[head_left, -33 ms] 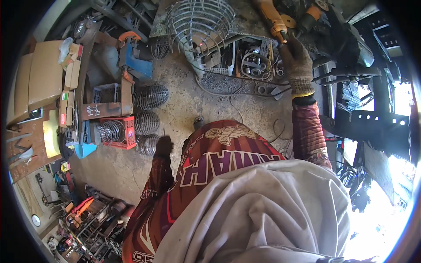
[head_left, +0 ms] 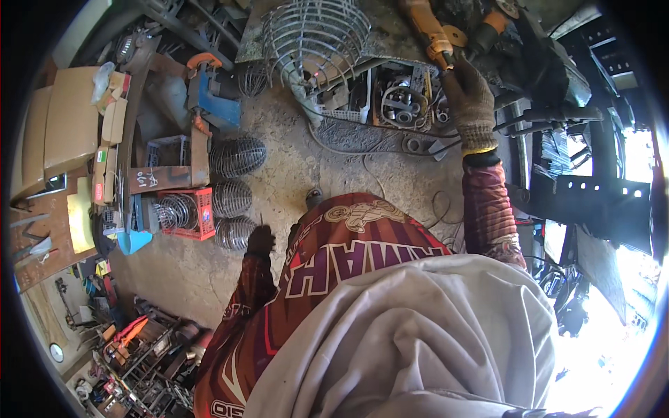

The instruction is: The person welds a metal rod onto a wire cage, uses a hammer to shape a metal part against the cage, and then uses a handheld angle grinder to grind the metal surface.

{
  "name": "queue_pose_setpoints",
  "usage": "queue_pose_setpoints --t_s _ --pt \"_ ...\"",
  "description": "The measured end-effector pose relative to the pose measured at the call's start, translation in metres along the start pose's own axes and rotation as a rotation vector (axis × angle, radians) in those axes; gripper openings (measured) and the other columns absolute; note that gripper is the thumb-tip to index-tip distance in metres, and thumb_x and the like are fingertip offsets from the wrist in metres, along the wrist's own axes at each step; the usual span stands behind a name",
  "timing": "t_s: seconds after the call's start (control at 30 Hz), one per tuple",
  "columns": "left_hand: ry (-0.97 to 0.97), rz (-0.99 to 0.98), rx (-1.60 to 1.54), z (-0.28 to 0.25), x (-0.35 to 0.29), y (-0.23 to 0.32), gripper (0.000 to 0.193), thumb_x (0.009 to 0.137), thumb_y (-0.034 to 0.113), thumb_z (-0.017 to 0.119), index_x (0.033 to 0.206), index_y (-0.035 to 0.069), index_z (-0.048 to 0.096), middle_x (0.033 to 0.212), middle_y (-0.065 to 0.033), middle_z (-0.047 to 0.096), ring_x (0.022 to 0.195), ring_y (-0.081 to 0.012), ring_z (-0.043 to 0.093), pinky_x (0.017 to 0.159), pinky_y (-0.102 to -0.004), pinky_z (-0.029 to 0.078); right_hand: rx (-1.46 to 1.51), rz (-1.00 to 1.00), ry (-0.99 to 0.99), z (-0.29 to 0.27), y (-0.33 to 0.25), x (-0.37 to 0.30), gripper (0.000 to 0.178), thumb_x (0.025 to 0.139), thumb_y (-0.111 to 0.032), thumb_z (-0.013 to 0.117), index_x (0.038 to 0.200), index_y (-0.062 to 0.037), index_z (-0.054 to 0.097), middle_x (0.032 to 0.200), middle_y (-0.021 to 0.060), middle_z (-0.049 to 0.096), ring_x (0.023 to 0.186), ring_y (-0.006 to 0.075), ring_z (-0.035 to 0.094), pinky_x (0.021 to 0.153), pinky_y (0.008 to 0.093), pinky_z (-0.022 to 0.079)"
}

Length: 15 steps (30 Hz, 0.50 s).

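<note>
My right hand (head_left: 470,101), in a brown knit work glove with a yellow cuff edge, reaches forward to the far right. Its fingers are closed around the near end of an orange angle grinder (head_left: 433,35), whose far end runs out of the picture. Beside that tool lies a yellowish disc (head_left: 456,36), and a second orange power tool (head_left: 493,26) is just to the right. My left hand (head_left: 261,241), dark-gloved and in shadow, hangs low at my left side near the wire cages (head_left: 233,233). Its fingers cannot be made out.
A large round wire guard (head_left: 317,35) stands at the far middle. Beyond the floor are a crate of metal parts (head_left: 408,101) and a flat dark metal bar (head_left: 362,136). Left are a blue clamp-like machine (head_left: 216,104), a red crate (head_left: 203,212) and cardboard boxes (head_left: 73,118). Cables trail at right.
My left hand has sunk slightly toward me. The right hand stays on the angle grinder, and the view has shifted only a little.
</note>
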<state>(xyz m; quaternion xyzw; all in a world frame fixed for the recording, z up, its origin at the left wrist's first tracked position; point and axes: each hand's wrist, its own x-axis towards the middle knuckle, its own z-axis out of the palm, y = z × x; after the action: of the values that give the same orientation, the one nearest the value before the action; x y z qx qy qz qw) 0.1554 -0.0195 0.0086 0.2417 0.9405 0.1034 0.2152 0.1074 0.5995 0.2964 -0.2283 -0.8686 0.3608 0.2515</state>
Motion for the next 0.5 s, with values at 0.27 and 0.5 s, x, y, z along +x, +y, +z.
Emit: queue_pose_setpoints --t_s 0.27,0.5 --pt "-0.253 -0.104 -0.158 0.004 -0.005 0.017 0.018 0.088 0.025 0.061 0.097 0.009 0.060 0.075 -0.0063 0.061 0.065 -0.0232 0.063 0.056 -0.0374 0.053 0.014 -0.127 -0.086 0.026 -0.016 0.031 0.046 0.090 -0.036 0.067 0.121 -0.0027 0.062 0.108 0.0174 0.069 0.101 0.0293 0.068 0.088 0.0384 0.051" --pt "0.250 -0.256 -0.597 -0.105 0.113 0.018 0.026 0.097 0.021 0.051 0.112 0.002 0.062 0.080 -0.0091 0.066 0.067 -0.0165 0.064 0.057 -0.0322 0.050 0.455 -0.034 -0.072 0.057 -0.032 0.047 0.041 0.096 -0.024 0.065 0.128 0.0010 0.059 0.107 0.0090 0.068 0.097 0.0147 0.065 0.087 0.0290 0.051"
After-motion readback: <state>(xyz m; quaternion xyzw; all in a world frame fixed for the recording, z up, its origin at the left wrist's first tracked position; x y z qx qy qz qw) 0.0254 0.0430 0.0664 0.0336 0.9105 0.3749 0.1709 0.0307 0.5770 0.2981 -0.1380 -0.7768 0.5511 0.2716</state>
